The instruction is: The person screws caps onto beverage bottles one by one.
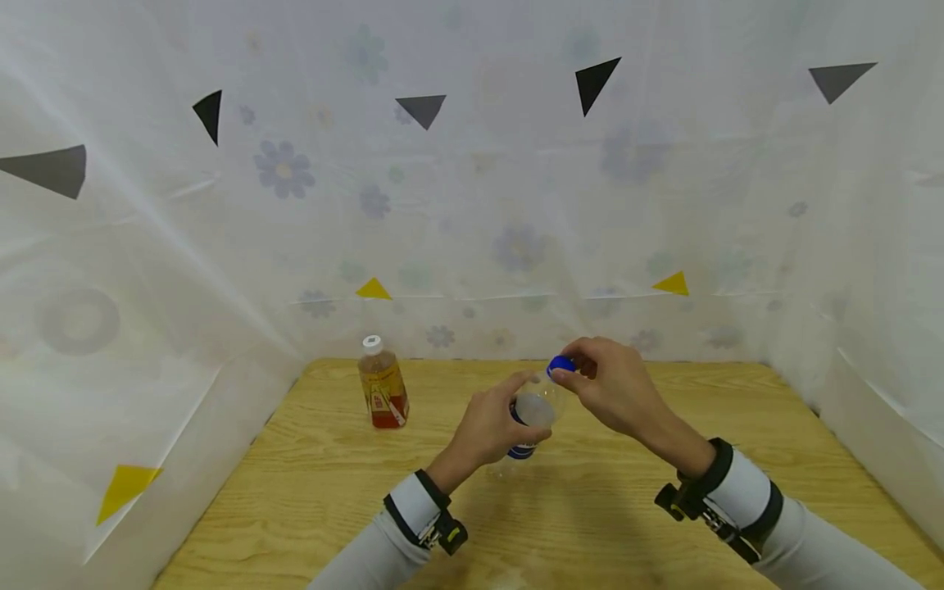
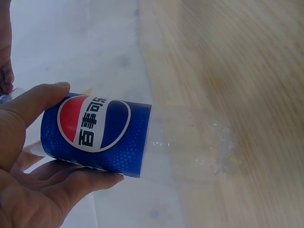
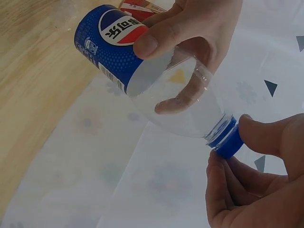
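Observation:
A clear plastic soda bottle (image 3: pixel 166 95) with a blue label (image 2: pixel 97 133) looks empty and stands tilted above the table. My left hand (image 1: pixel 483 430) grips it around the label and shoulder, thumb on one side and fingers on the other. At the bottle's mouth, my right hand (image 1: pixel 615 389) pinches the blue cap (image 3: pixel 226 140) between thumb and fingertips. In the right wrist view the cap sits on the neck, with its ring just below; whether it is screwed tight I cannot tell. The clear base (image 2: pixel 204 142) of the bottle shows in the left wrist view.
A bottle of amber drink (image 1: pixel 383 389) with a white cap stands upright at the back left of the wooden table (image 1: pixel 295 508). Pale flowered sheeting (image 1: pixel 472 205) with black, grey and yellow triangles encloses the table at the back and sides.

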`<move>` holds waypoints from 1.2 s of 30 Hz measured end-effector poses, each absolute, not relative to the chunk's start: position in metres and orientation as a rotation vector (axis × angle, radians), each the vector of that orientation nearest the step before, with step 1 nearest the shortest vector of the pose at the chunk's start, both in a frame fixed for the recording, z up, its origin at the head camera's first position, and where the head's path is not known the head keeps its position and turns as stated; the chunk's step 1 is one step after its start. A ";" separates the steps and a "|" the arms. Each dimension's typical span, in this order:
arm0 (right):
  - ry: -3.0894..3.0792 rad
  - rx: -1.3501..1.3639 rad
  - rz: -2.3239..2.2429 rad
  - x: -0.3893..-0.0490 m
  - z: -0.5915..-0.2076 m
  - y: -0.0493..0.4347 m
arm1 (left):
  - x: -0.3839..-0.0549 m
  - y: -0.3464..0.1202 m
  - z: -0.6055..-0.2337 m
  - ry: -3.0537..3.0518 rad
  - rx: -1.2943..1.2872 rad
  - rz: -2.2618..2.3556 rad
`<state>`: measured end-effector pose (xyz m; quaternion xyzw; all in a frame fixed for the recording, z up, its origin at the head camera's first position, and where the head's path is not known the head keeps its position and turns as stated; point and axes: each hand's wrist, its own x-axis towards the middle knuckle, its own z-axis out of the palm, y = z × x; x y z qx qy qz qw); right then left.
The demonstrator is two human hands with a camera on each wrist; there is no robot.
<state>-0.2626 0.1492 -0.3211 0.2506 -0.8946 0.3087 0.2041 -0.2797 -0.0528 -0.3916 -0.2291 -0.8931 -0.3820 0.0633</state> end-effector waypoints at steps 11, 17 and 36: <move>-2.611 0.631 0.830 -0.258 -0.316 0.152 | -0.279 -0.053 -0.392 -2.694 -0.692 -1.188; -2.605 0.718 0.830 -0.254 -0.309 0.155 | -0.279 -0.052 -0.393 -2.687 -0.702 -1.169; -2.534 0.776 0.846 -0.256 -0.318 0.152 | -0.280 -0.053 -0.392 -2.701 -0.693 -1.155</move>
